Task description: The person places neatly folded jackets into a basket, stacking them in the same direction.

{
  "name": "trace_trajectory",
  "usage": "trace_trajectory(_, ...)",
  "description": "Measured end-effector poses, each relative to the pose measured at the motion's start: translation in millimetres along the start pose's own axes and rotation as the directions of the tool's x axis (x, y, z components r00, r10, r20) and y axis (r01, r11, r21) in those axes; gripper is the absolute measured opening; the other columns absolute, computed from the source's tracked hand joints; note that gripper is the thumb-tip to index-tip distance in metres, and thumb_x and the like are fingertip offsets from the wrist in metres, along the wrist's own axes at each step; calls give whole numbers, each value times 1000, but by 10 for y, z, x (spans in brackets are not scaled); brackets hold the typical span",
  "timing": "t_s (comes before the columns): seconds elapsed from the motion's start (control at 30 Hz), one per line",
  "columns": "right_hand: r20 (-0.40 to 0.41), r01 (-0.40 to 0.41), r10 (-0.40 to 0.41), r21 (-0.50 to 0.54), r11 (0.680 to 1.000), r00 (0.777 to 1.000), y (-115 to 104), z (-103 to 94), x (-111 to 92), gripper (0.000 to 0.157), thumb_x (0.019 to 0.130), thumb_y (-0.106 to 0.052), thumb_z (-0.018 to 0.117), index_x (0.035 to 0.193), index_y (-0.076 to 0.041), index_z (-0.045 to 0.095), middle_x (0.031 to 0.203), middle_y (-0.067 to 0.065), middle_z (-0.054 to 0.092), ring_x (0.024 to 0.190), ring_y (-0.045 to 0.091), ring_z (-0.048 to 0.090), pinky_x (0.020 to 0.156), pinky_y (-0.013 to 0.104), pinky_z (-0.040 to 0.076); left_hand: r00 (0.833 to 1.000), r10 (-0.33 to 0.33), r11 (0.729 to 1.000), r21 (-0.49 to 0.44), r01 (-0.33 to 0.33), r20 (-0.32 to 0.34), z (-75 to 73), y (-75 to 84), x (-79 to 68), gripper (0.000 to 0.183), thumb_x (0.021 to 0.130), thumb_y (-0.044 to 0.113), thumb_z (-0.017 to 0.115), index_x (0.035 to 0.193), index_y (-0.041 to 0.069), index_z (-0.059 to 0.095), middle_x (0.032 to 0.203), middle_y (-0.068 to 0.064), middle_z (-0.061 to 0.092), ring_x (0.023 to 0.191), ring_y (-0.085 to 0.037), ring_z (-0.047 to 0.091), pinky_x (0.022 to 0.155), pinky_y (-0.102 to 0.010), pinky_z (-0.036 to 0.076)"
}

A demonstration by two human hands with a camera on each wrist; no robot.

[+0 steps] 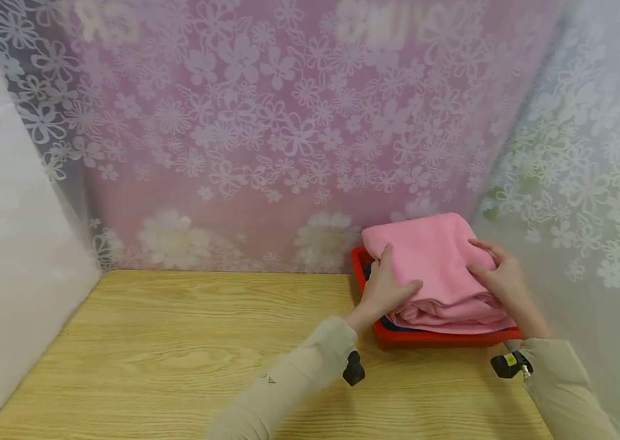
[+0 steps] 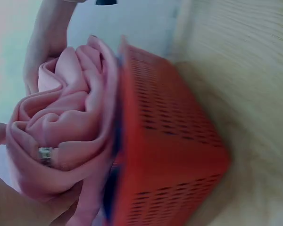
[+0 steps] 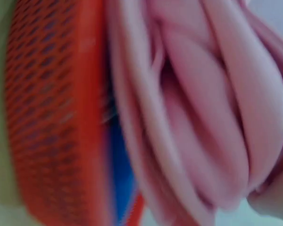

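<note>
A folded pink cloth (image 1: pixel 430 256), thick and layered, lies over a red plastic basket (image 1: pixel 441 340) at the right of the table. My left hand (image 1: pixel 383 287) grips its left side, thumb along the top near the front edge. On the opposite side my right hand (image 1: pixel 502 278) holds the cloth, its thumb and fingers spread over the edge. Rolled folds of the pink cloth (image 2: pixel 70 108) face the left wrist view, with a small shiny metal piece (image 2: pixel 45 155) among them. Dark blue material (image 3: pixel 120 174) shows between the cloth and the basket rim.
The basket has perforated sides (image 2: pixel 165 103) and stands close to the back and right sheets. A wooden table (image 1: pixel 205 342) extends to the left. Flower-printed sheets (image 1: pixel 288 122) enclose the back and both sides. A small black camera (image 1: pixel 353 368) hangs at the left wrist.
</note>
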State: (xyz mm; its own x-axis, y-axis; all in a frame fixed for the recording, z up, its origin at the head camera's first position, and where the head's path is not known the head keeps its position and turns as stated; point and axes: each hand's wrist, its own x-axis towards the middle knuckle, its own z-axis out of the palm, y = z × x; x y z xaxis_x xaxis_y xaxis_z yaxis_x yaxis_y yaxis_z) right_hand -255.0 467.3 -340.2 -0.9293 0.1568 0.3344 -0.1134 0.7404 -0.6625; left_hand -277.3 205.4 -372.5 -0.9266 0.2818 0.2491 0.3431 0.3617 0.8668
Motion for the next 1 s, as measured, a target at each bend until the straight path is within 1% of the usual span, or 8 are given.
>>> trace_trajectory(0.1, 79, 47, -48, 8, 999, 996, 262, 77, 15, 56, 102, -23, 59, 151, -2, 42, 150, 39, 35, 130, 55, 35, 105, 74, 28, 999, -46, 997, 62, 45, 14, 65, -114, -29, 87, 88, 45, 72, 161, 25, 29, 158, -21, 33, 132, -41, 49, 100, -49, 49)
trace_trajectory(0.2, 156, 66, -65, 1, 998, 986, 418, 136, 27, 57, 104, -23, 56, 153, 0, 38, 151, 41, 30, 134, 60, 30, 106, 77, 23, 998, -51, 979, 199, 45, 24, 64, -194, -29, 72, 90, 51, 65, 155, 33, 41, 166, -18, 17, 138, -43, 39, 104, -51, 45)
trace_trajectory(0.33, 284, -13, 18, -20, 1000, 959, 532, 191, 28, 62, 107, -31, 50, 157, 0, 30, 154, 42, 23, 138, 62, 24, 107, 77, 20, 999, 14, 907, 420, -33, 49, 59, -310, -16, 61, 95, 63, 52, 151, 38, 47, 171, -9, 2, 149, -36, 21, 113, -56, 34)
trace_trajectory(0.47, 357, -77, 100, -78, 994, 929, 556, 208, 31, 65, 108, -38, 44, 159, -3, 24, 155, 42, 20, 139, 63, 22, 107, 77, 20, 994, 45, 866, 492, -91, 103, 115, -441, 1, 66, 98, 70, 40, 156, 39, 37, 171, 1, 0, 156, -31, 8, 118, -64, 21)
trace_trajectory(0.57, 329, -15, 77, -186, 982, 941, 513, 222, 60, 62, 109, -38, 43, 157, -2, 29, 151, 43, 26, 135, 64, 29, 104, 77, 24, 992, 50, 869, 485, -100, 115, 161, -525, 23, 69, 99, 72, 33, 159, 38, 30, 171, 5, -2, 157, -31, 6, 118, -66, 18)
trace_trajectory(0.73, 139, 152, -103, -405, 901, 985, 311, 302, 87, 44, 104, -21, 54, 140, 5, 54, 136, 42, 48, 120, 61, 46, 98, 73, 36, 993, 61, 878, 467, -104, 105, 121, -557, 10, 67, 101, 69, 32, 160, 37, 28, 171, 2, 1, 156, -33, 12, 117, -66, 21)
trace_trajectory(0.83, 54, 185, -178, -413, 892, 983, 79, 416, 78, 38, 102, -17, 56, 132, 6, 60, 132, 41, 52, 118, 60, 49, 98, 72, 38, 991, 81, 870, 478, -123, 108, 9, -532, -45, 66, 103, 65, 35, 160, 32, 30, 171, -2, 11, 154, -35, 18, 117, -64, 25)
trace_trajectory(1.0, 58, 248, -242, -331, 911, 968, -354, 698, 50, 42, 105, -23, 55, 137, 4, 57, 141, 39, 46, 127, 60, 42, 103, 74, 32, 984, 158, 808, 562, -177, 82, -290, -599, -138, 65, 105, 57, 40, 159, 23, 34, 166, -5, 27, 151, -36, 26, 116, -61, 30)
